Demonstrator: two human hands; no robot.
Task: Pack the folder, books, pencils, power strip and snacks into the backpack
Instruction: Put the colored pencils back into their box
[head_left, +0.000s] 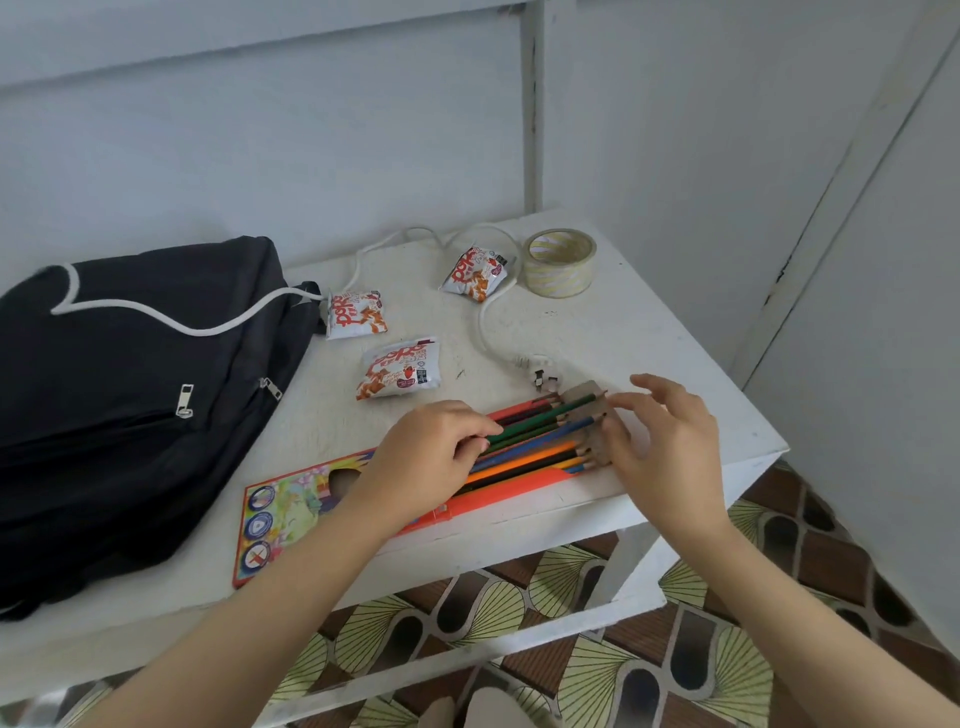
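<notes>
A colourful orange pencil box (283, 512) lies flat near the table's front edge. Several coloured pencils (540, 441) stick out of its right end. My left hand (431, 452) rests on the box and pencils with its fingers curled over them. At the pencil tips, my right hand (660, 441) touches the box's cardboard flap (584, 395) with relaxed, spread fingers. A black backpack (130, 395) lies zipped on the left. Three snack packets (400, 369) (356, 313) (475, 274) lie behind the box. A white power cord (483, 322) with its plug (543, 378) runs across the table.
A roll of clear tape (559, 262) stands at the back right of the white table (649, 332). Walls close in behind and to the right. The table's right edge drops to a patterned tile floor (727, 649).
</notes>
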